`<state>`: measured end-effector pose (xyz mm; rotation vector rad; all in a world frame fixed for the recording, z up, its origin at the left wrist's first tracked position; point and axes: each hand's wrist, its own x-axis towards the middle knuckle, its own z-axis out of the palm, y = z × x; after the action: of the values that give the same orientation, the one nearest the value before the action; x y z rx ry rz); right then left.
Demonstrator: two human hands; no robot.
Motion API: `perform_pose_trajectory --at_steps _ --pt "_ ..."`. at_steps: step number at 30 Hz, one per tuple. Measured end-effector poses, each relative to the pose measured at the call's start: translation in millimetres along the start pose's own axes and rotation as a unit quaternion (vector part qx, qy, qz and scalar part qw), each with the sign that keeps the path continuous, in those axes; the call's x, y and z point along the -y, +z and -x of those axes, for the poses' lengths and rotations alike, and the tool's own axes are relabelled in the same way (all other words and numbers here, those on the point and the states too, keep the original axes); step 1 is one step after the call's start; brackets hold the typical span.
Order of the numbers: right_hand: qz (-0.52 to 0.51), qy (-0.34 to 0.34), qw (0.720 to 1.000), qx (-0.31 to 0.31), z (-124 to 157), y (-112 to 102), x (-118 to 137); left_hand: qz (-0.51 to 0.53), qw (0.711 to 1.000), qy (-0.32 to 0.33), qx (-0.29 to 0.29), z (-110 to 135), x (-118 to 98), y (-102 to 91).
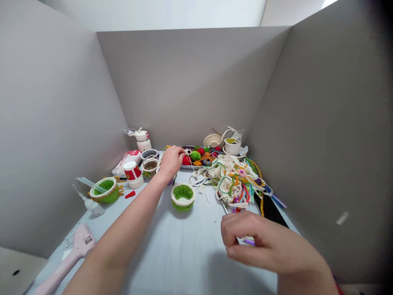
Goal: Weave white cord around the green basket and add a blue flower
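Observation:
My left hand (pixel 172 160) reaches to the back of the table, its fingers bent and the tips at a small white spool of string (pixel 188 152). A loose white strand hangs from the spool. Beside that hand, a dark tray (pixel 184 167) holds several balls of yarn, among them a green ball (pixel 195 155). My right hand (pixel 258 241) hovers at the front right, fingers curled in and the thumb against them; anything in its pinch is too small to make out. Between my arms stands a small green cup with a white rim (pixel 183 197).
A tangled heap of yarn and lace (pixel 233 176) lies at the right. On the left are a glue gun (pixel 81 243), a small squeeze bottle (pixel 94 207), a green basket (pixel 107 194) and a red-and-white jar (pixel 133 174). Grey panels (pixel 196 90) enclose the table.

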<state>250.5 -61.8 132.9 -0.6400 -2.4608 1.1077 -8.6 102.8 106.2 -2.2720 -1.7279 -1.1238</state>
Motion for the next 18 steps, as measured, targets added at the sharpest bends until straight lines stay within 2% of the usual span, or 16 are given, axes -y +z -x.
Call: perform_pose_trajectory --at_steps 2,5,6,8,11,13,15,18 --pt "0.073 0.051 0.993 -0.080 -2 0 -12 -0.007 1.000 0.014 0.008 1 0 -1.4" --pt "0.205 0.135 0.940 -0.236 -26 -7 -36 -0.018 0.999 0.032 0.023 4 1 -3.5" --pt "0.224 0.138 0.926 -0.270 -40 -12 -43 -0.022 0.999 0.038 0.028 4 1 -3.7" --pt "0.227 0.086 0.914 -0.325 -76 -22 -57 -0.034 0.998 0.048 0.033 2 3 -3.6" --pt "0.233 0.021 0.906 -0.353 -135 -37 -76 -0.055 0.996 0.068 0.034 -1 2 -3.0" --pt "0.266 0.010 0.903 -0.338 -165 -44 -87 -0.063 0.994 0.083 0.029 -4 2 -2.6" --pt "0.309 0.018 0.897 -0.315 -185 -48 -97 -0.060 0.995 0.081 0.016 -5 2 -1.8" --pt "0.358 0.026 0.888 -0.286 -197 -52 -108 -0.035 0.998 0.051 -0.005 -7 4 1.3"
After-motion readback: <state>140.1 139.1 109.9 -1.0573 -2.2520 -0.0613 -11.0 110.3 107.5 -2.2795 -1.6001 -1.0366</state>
